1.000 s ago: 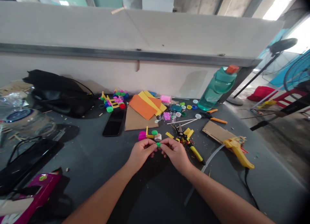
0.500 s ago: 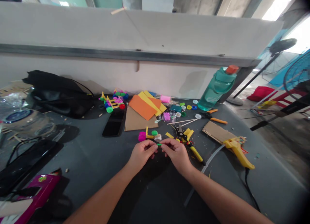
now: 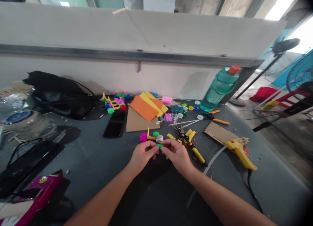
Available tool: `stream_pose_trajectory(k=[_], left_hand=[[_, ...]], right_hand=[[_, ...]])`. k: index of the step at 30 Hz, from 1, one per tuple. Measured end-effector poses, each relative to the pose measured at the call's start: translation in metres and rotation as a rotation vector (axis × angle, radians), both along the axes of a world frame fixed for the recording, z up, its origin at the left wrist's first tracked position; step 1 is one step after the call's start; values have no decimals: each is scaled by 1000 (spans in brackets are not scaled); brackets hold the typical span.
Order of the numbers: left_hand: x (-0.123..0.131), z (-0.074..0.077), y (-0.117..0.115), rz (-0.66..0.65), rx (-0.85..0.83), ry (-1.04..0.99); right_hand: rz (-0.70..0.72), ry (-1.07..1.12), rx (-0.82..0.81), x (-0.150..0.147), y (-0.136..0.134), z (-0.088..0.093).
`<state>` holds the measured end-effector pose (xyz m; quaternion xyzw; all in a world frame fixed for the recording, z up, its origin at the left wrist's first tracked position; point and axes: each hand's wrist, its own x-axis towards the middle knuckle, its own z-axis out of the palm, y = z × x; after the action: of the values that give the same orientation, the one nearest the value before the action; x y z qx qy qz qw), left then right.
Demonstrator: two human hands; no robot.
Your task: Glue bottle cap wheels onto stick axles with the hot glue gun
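My left hand (image 3: 143, 154) and my right hand (image 3: 177, 154) meet over the dark table (image 3: 102, 161), fingertips pinched together on a small green cap (image 3: 159, 146). Just beyond my fingers lies a little build of yellow sticks with pink, green and white caps (image 3: 151, 136). Yellow-handled cutters (image 3: 189, 143) lie right beside my right hand.
A yellow glue gun (image 3: 241, 151) with its cord lies at the right. A black phone (image 3: 115, 123), cardboard with orange and yellow sheets (image 3: 144, 110), loose caps, a teal bottle (image 3: 217, 89), a finished cap toy (image 3: 116, 101) and a black bag (image 3: 58, 94) sit farther back.
Both hands stay nearly still; the fingertips work the green cap slightly, which shows a little more than half a second ago.
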<state>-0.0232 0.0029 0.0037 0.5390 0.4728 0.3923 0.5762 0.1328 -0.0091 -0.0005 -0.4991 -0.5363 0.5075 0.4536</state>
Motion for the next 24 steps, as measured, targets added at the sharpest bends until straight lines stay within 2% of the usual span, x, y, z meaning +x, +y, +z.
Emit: stream_pose_trajectory(k=[8, 15, 24], left_hand=[[0, 0, -1, -19, 10, 3], [0, -1, -1, -40, 29, 34], [0, -1, -2, -54, 44, 50]], right_hand=[[26, -103, -45, 0, -1, 1], [7, -17, 8, 1, 0, 0], [31, -28, 23, 3, 0, 1]])
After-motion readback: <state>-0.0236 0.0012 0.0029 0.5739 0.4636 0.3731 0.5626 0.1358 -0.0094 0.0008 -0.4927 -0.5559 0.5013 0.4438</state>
